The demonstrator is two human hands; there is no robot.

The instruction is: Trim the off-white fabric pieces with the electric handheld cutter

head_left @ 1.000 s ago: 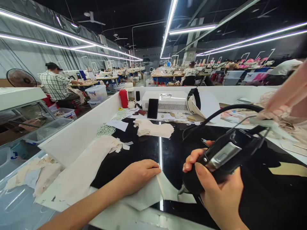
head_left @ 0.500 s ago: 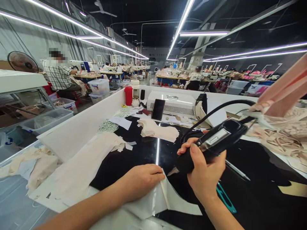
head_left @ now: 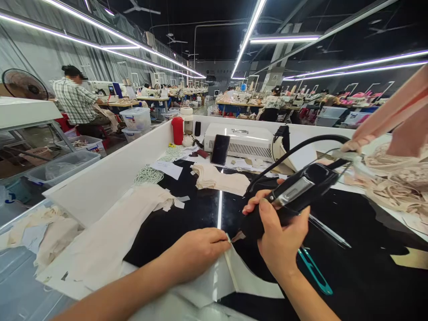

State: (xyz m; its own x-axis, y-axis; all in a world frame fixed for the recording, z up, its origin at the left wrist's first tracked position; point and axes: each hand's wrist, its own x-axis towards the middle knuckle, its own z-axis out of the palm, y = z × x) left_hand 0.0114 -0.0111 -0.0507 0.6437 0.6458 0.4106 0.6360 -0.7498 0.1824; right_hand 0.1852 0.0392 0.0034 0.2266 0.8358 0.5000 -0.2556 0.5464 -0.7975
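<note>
My right hand (head_left: 279, 234) grips a black corded hand tool (head_left: 294, 194) with a silver plate on top; its tip points down at the edge of a white fabric piece (head_left: 220, 278). A thick black cable (head_left: 301, 149) arcs up from the tool's rear. My left hand (head_left: 197, 252) lies knuckles up on that white piece, pressing it onto the glossy black table (head_left: 361, 267), fingertips right beside the tool's tip.
Cream fabric pieces (head_left: 220, 178) lie stacked mid-table, more cream cloth (head_left: 110, 236) at the left. A phone (head_left: 220, 149) leans on a white machine (head_left: 247, 142); a red bottle (head_left: 177, 130) stands nearby. Teal snips (head_left: 314, 276) and a pen (head_left: 329, 232) lie right. Pink lace (head_left: 394, 178) is piled at far right. People sit at distant benches.
My right hand has brought the tool down and leftward, its tip now meeting the white fabric edge by my left fingertips. My left hand stays on the fabric.
</note>
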